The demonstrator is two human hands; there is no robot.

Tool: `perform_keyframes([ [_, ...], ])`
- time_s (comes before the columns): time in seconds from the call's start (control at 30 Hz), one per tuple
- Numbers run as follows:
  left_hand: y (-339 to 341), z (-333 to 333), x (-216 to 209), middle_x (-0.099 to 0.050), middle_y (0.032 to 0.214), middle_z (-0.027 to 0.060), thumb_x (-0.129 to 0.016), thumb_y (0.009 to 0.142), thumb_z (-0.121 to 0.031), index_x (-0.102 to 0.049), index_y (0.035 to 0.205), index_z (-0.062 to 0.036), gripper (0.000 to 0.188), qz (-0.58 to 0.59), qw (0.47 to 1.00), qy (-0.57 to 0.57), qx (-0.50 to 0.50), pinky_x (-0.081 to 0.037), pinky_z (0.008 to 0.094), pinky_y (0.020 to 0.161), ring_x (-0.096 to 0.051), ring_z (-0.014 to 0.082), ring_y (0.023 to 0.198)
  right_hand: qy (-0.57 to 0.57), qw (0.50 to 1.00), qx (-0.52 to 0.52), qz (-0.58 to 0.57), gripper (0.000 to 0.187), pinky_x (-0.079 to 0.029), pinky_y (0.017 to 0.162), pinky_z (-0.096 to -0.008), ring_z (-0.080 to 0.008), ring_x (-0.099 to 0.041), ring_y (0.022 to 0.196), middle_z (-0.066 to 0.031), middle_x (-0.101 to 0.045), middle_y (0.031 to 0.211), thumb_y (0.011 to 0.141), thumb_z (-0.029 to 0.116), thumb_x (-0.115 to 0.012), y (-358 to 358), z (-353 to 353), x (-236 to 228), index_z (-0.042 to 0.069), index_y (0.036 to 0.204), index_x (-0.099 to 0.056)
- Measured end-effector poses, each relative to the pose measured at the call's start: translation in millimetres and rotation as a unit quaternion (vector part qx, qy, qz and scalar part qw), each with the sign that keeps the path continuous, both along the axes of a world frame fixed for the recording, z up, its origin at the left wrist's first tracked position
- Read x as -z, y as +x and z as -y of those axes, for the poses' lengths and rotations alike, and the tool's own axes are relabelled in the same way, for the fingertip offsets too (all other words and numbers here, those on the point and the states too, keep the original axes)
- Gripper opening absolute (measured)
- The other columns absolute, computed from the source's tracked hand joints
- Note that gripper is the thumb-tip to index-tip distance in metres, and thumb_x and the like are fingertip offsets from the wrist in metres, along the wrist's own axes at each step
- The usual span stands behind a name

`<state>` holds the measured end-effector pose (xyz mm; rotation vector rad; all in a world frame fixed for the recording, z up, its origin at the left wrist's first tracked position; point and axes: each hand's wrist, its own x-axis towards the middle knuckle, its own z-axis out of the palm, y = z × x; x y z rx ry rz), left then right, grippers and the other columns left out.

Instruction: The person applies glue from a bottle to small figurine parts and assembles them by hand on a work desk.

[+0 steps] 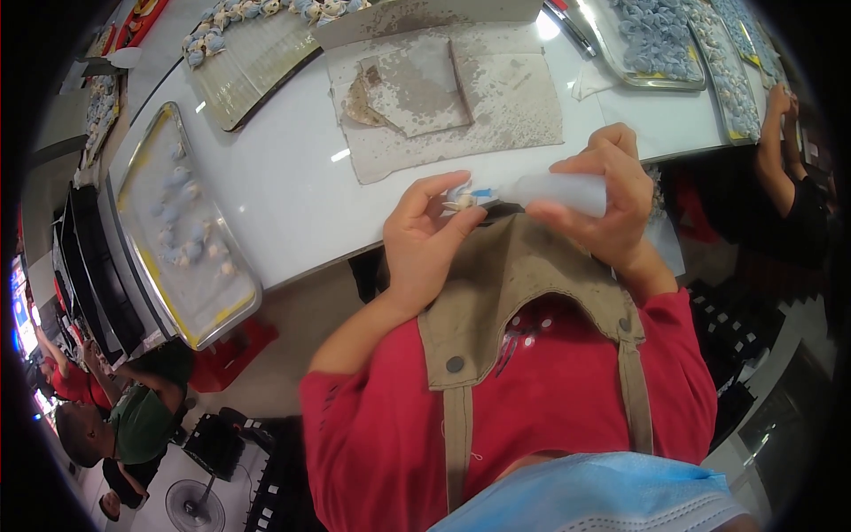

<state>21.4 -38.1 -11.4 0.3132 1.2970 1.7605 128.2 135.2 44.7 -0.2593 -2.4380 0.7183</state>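
Observation:
Between its thumb and fingers my left hand (427, 232) pinches a small blue and cream figurine (463, 200), held just past the table's near edge. My right hand (612, 191) is wrapped around a translucent white squeeze bottle (563, 191) lying sideways in the grip. The bottle's blue nozzle tip (481, 192) points left and meets or nearly meets the figurine; I cannot tell whether it touches. Beyond both hands a stained piece of cardboard (523, 106) lies on the white table (266, 168).
At left, a metal tray (213, 306) holds scattered small pieces. A board (257, 84) with rows of figurines lies far left. Far right stand a tray (669, 84) of blue pieces and a pen (572, 31). Other people (142, 417) sit at left; another person's arm (776, 160) is at right.

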Motion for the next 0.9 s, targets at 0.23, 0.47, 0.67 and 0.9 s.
perform_keyframes([
  [0.23,1,-2,-3,-0.057,0.104,0.0102,-0.060,0.081,0.007,-0.051,0.112,0.0044,0.033,0.040,0.999,-0.001,-0.011,-0.048,0.0224,0.077,-0.059,0.0133,0.088,-0.041,0.999,0.019,-0.001,0.034,-0.041,0.055,-0.0292,-0.0213,-0.048,0.062,-0.0063,-0.053,0.064,0.056,0.022,-0.084,6,-5,2,0.003,0.072,-0.060],
  [0.47,2,-5,0,-0.057,0.105,0.0131,-0.058,0.082,0.006,-0.047,0.114,0.0043,0.034,0.071,0.997,-0.006,-0.019,-0.050,0.0239,0.078,-0.061,0.0177,0.090,-0.067,0.997,0.031,-0.006,0.032,-0.040,0.055,-0.0295,-0.0208,-0.047,0.062,-0.0064,-0.053,0.065,0.056,0.019,-0.084,8,-8,8,0.003,0.072,-0.061],
  [0.67,3,-6,1,-0.057,0.105,0.0129,-0.058,0.083,0.005,-0.047,0.114,0.0046,0.033,0.067,0.998,0.005,-0.009,-0.050,0.0244,0.078,-0.061,0.0177,0.090,-0.063,0.997,0.036,-0.002,0.031,-0.040,0.057,-0.0296,-0.0216,-0.047,0.063,-0.0070,-0.053,0.065,0.055,0.018,-0.083,9,-7,9,0.003,0.071,-0.061],
  [0.9,0,-4,5,-0.058,0.105,0.0131,-0.058,0.083,0.003,-0.048,0.114,0.0041,0.033,0.074,0.997,0.001,-0.021,-0.049,0.0240,0.076,-0.062,0.0175,0.089,-0.090,0.996,0.024,0.014,0.029,-0.041,0.060,-0.0286,-0.0194,-0.050,0.065,-0.0063,-0.055,0.067,0.059,0.016,-0.082,6,-11,16,0.003,0.075,-0.061],
])
